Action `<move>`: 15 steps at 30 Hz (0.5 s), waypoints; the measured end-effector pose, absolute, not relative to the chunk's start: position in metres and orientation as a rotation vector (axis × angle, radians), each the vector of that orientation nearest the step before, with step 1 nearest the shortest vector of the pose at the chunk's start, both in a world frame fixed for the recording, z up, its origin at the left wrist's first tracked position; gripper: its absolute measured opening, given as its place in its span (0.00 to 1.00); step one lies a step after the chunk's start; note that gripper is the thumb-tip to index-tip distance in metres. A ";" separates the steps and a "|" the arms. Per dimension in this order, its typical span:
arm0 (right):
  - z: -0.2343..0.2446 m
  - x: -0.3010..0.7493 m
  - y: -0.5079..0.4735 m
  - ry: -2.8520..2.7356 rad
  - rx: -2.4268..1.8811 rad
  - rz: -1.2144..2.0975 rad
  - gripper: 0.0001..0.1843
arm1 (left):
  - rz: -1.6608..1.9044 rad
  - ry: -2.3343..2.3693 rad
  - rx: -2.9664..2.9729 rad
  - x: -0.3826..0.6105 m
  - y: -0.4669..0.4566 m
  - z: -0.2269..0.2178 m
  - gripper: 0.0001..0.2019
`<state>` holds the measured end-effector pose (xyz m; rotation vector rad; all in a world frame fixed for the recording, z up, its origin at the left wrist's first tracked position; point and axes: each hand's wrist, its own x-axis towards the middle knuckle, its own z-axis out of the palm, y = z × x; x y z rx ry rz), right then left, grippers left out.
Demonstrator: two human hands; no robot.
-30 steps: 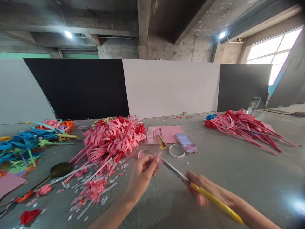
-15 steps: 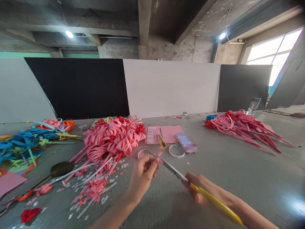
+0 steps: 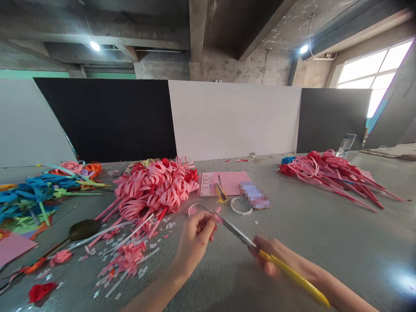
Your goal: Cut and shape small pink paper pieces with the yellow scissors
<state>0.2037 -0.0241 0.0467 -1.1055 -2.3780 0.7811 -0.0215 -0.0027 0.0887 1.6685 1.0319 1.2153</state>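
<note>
In the middle of the head view, my left hand [image 3: 196, 236] is closed in a pinch on a small pink piece of paper [image 3: 219, 216]. My right hand [image 3: 273, 258] grips yellow-handled scissors [image 3: 238, 233], seen edge-on. Their long metal blades point up and left, and the tips reach the pink piece beside my left fingertips. From this angle I cannot tell whether the blades are apart. A thin clear ring [image 3: 189, 209] lies just behind my left hand, partly hidden by it. Beyond the blades rests a white ring [image 3: 241, 211].
Looped pink paper strips [image 3: 152, 186] are heaped left of centre, with paper scraps [image 3: 126, 260] in front. Blue and green strips [image 3: 39, 190] lie farther left. A pink sheet [image 3: 234, 182], a yellow cutter [image 3: 221, 193] and a blurred phone [image 3: 254, 195] sit behind; pink-red strips [image 3: 331, 173] lie right.
</note>
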 end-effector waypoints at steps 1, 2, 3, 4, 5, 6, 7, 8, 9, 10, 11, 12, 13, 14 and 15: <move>0.046 0.203 -0.024 -2.376 -1.114 0.784 0.32 | 1.219 1.034 1.662 -0.021 -0.003 0.089 0.09; 0.046 0.203 -0.024 -2.373 -1.116 0.796 0.32 | 1.222 1.038 1.656 -0.021 -0.003 0.089 0.09; 0.046 0.203 -0.025 -2.369 -1.116 0.805 0.32 | 1.223 1.042 1.651 -0.021 -0.003 0.089 0.09; 0.046 0.203 -0.025 -2.364 -1.114 0.804 0.32 | 1.223 1.046 1.647 -0.020 -0.003 0.089 0.09; 0.046 0.202 -0.025 -2.360 -1.112 0.795 0.32 | 1.223 1.049 1.643 -0.020 -0.003 0.089 0.09; 0.045 0.202 -0.025 -2.357 -1.106 0.781 0.32 | 1.223 1.051 1.641 -0.020 -0.003 0.089 0.09; 0.045 0.202 -0.025 -2.354 -1.099 0.767 0.32 | 1.223 1.053 1.640 -0.020 -0.003 0.089 0.09; 0.045 0.201 -0.025 -2.353 -1.095 0.756 0.32 | 1.223 1.054 1.639 -0.020 -0.003 0.090 0.09; 0.045 0.201 -0.025 -2.353 -1.093 0.748 0.32 | 1.224 1.056 1.639 -0.020 -0.003 0.090 0.09; 0.045 0.201 -0.025 -2.353 -1.086 0.748 0.33 | 1.228 1.057 1.640 -0.020 -0.003 0.090 0.09; 0.044 0.200 -0.025 -2.350 -1.081 0.750 0.33 | 1.231 1.056 1.641 -0.021 -0.003 0.089 0.09; 0.045 0.200 -0.025 -2.345 -1.077 0.751 0.33 | 1.234 1.055 1.641 -0.021 -0.003 0.089 0.09; 0.045 0.199 -0.025 -2.338 -1.078 0.756 0.33 | 1.238 1.054 1.639 -0.021 -0.003 0.089 0.09; 0.046 0.199 -0.026 -2.330 -1.082 0.765 0.32 | 1.242 1.054 1.635 -0.021 -0.002 0.088 0.09; 0.046 0.198 -0.027 -2.324 -1.090 0.774 0.32 | 1.244 1.054 1.630 -0.020 -0.002 0.088 0.09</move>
